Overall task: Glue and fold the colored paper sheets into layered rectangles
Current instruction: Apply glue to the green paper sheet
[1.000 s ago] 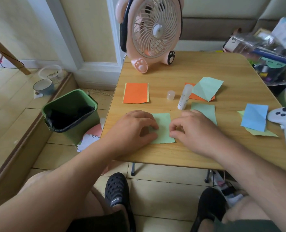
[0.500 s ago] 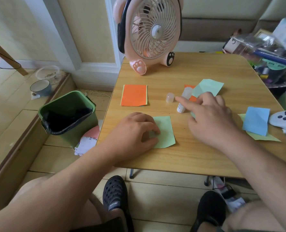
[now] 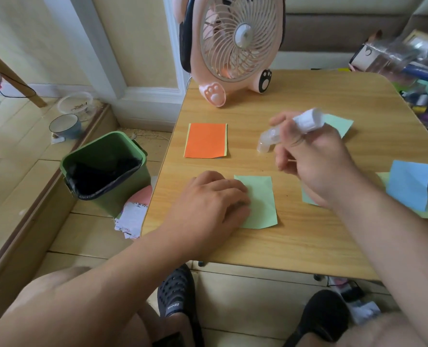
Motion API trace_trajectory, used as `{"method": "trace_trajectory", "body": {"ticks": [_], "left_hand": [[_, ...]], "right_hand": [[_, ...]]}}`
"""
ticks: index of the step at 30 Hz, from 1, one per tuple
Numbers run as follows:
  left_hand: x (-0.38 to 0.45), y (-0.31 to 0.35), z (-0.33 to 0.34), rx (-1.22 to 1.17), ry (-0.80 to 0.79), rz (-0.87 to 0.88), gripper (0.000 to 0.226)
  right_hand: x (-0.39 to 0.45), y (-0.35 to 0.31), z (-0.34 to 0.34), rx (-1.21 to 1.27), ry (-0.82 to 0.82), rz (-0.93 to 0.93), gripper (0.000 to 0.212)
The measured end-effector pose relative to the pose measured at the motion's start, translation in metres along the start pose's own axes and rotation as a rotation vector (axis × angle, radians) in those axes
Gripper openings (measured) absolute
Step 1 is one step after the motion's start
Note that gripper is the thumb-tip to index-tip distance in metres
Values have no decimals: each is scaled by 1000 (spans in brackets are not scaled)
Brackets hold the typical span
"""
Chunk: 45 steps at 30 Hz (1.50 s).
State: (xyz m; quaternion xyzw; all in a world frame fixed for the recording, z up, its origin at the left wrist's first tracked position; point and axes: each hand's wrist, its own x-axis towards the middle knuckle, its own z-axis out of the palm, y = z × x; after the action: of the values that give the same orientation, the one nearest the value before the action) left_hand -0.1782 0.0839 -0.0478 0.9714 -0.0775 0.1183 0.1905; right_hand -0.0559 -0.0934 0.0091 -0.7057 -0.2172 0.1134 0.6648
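Green paper [image 3: 260, 201] lies near the front edge of the table [image 3: 270, 244], a folded rectangle; the left hand [image 3: 207, 199] rests on its left part, fingers laid loosely over it, pinching nothing; just beyond the green paper and to its right, the right hand [image 3: 313, 161] hangs above the wood, fingers curled round the glue stick [image 3: 305, 121], which is blurred; past that, the clear cap [image 3: 266, 140] is near the fingertips, though whether it is held I cannot tell; farther left sits the finished orange rectangle [image 3: 205, 141]. Risk, as I judge it: light holding lets the sheet slide under the glue's drag; an uncapped tip could smear the table.
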Motion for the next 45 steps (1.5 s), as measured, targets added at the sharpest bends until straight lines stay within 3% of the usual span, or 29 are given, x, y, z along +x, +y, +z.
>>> {"method": "trace_trajectory", "body": {"ticks": [3, 6, 8, 14, 18, 41, 45], "left_hand": [[0, 3, 2, 9, 3, 10, 34], [0, 12, 2, 40, 28, 12, 25], [0, 16, 1, 12, 28, -1, 21], [-1, 14, 2, 6, 43, -16, 16], [-3, 16, 1, 40, 36, -16, 18], [-3, 18, -7, 53, -20, -33, 20], [-4, 17, -8, 38, -3, -36, 18]], "right_hand": [[1, 8, 9, -32, -75, 154, 48], [6, 17, 15, -165, -26, 144, 24], [10, 22, 16, -222, -46, 153, 19], [16, 25, 20, -506, -131, 111, 40], [16, 26, 19, -592, -175, 109, 41], [16, 27, 22, -681, -192, 59, 28], [14, 31, 21, -503, -120, 55, 18]]}}
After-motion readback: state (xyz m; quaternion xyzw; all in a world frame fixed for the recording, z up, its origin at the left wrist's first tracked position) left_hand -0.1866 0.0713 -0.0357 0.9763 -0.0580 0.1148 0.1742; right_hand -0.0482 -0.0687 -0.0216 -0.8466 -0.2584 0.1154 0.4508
